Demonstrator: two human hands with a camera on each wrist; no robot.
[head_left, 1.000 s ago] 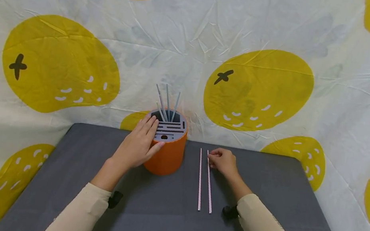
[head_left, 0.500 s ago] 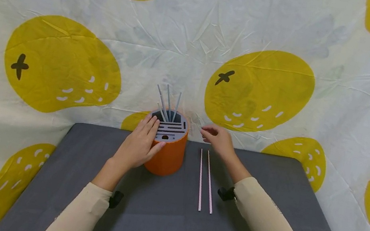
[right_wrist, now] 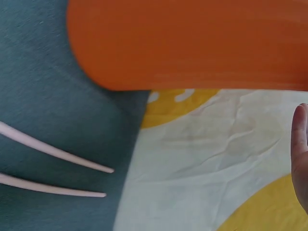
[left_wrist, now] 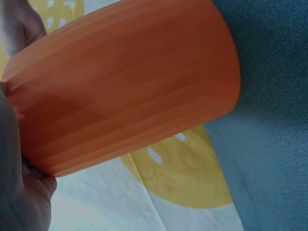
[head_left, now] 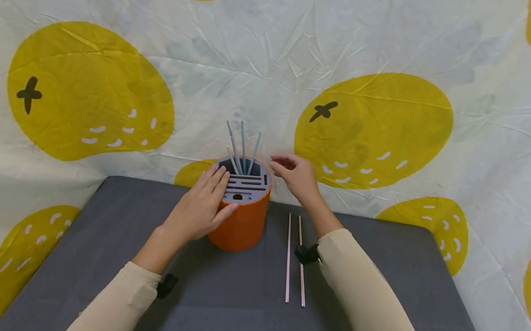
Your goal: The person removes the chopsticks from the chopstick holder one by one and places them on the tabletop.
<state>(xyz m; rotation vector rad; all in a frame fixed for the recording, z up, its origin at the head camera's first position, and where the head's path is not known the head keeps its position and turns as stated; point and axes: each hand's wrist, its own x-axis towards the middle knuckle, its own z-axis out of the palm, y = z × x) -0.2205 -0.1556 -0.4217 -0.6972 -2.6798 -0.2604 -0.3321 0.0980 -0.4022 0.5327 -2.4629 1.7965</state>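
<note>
An orange cylindrical knife and utensil holder [head_left: 241, 228] with a grey slotted top stands near the back of the table. Several thin grey chopsticks [head_left: 242, 146] lean in its rear opening. My left hand [head_left: 196, 206] rests on the left rim, its fingers straight along the top and its thumb toward the front. Just right of the holder's top, in the air, my right hand [head_left: 295, 177] has loosely bent fingers with nothing visible between them. Two pink chopsticks lie side by side on the table, one on the left [head_left: 288, 259] and one on the right [head_left: 302, 287], partly covered by the right wrist's camera.
The table [head_left: 219, 326] has a dark grey cloth. Close behind its back edge hangs a white curtain [head_left: 245, 29] printed with large yellow fruit.
My right hand has left the pink chopsticks and moved up and leftward to beside the holder's top. The left hand stays on the rim, and the pink chopsticks lie where they were.
</note>
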